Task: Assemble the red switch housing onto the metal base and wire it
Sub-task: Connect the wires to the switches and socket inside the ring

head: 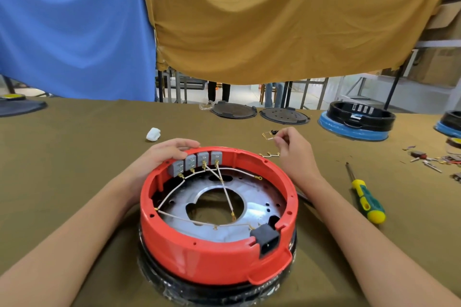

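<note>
At centre, near edge of counter (74, 147): red housing (212, 259) sits on a metal base (259, 209), over a black ring (174, 286).
Inside housing: four grey switches (197, 162) at 12 o'clock; white wires (225, 189) with brass lugs cross the base; black socket (267, 240) in the wall at 4 o'clock.
Left hand (169, 151): fingers laid loosely over the rim at 11 o'clock, beside the switches.
Right hand (294, 148): at 1 o'clock beyond the rim, thumb and fingertips pinching a short wire (269, 136) with brass ends.
Counter, 3 o'clock: screwdriver (365, 198), green and yellow handle; loose small parts (434, 161) farther right.
Counter, far side: white wad (153, 134), two dark discs (234, 110), black pot (359, 117) on a blue ring.
Writing: none can be read.
</note>
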The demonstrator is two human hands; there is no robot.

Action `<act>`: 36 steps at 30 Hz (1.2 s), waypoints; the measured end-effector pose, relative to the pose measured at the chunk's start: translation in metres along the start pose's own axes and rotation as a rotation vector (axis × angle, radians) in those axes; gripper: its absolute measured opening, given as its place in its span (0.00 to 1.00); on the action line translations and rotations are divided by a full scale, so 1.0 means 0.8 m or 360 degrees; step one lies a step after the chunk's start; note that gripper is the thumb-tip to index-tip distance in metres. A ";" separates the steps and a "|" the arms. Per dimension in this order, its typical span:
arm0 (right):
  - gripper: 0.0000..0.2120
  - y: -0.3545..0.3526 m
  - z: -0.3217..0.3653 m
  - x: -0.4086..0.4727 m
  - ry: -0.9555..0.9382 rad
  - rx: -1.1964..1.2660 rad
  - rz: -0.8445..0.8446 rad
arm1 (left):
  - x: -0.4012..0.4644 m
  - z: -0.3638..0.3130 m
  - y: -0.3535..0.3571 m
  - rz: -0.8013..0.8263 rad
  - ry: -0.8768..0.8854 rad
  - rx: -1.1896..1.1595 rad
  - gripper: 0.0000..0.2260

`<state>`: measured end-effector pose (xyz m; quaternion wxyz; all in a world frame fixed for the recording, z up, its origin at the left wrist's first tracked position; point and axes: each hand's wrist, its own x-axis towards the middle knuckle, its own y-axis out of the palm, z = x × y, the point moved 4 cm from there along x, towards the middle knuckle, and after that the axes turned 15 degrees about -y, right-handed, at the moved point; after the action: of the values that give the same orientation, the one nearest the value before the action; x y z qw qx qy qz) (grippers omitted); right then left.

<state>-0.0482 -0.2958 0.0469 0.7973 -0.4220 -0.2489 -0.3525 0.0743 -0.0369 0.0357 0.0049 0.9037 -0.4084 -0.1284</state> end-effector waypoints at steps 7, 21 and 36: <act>0.08 -0.002 0.018 -0.002 0.0142 0.0420 -0.0018 | 0.000 0.000 -0.003 0.0007 0.0036 0.0042 0.21; 0.08 -0.005 0.120 0.022 -0.0246 0.0503 0.0649 | -0.005 -0.003 -0.001 0.0063 0.0027 0.0010 0.18; 0.07 0.027 0.138 0.019 -0.0225 0.0417 0.0935 | -0.008 -0.003 0.014 0.0189 0.0210 0.0255 0.16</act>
<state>-0.0329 -0.1985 0.1039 0.8931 -0.3932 -0.2145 -0.0421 0.0622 -0.0398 0.0409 -0.0329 0.8819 -0.4689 -0.0352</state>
